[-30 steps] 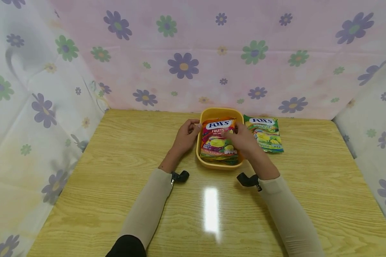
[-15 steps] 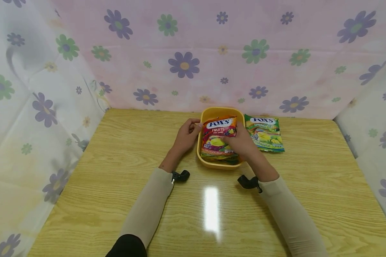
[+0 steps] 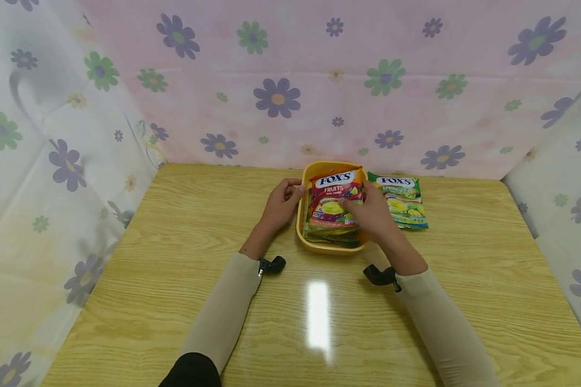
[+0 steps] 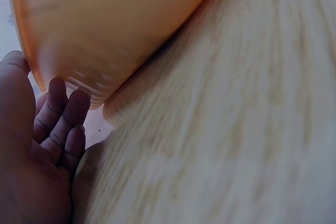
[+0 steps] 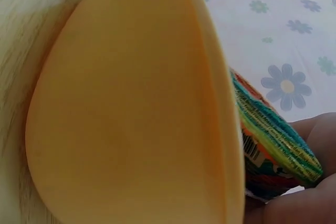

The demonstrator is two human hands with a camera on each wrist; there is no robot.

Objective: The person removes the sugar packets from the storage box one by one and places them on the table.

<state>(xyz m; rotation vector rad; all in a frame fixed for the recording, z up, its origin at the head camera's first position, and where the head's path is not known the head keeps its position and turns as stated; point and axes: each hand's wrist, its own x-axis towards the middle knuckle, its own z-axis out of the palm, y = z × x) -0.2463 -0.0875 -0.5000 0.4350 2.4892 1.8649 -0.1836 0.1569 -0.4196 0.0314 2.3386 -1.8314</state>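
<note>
A yellow plastic container stands near the back of the table. My left hand holds its left side, thumb at the rim and fingers against the outer wall in the left wrist view. My right hand grips a red and purple FOX'S Fruits candy bag by its right edge, thumb on the front. The bag is tilted and partly above the rim; its edge shows beyond the container wall in the right wrist view. Under it, another green-edged bag lies in the container, mostly hidden.
A green FOX'S Spring Tea candy bag lies flat on the wooden table, right of the container and partly behind my right hand. Flowered cloth closes off the back and sides.
My right hand has lifted the Fruits bag and shifted it up and to the right, baring more of the bag underneath. The left hand stays at the container's rim.
</note>
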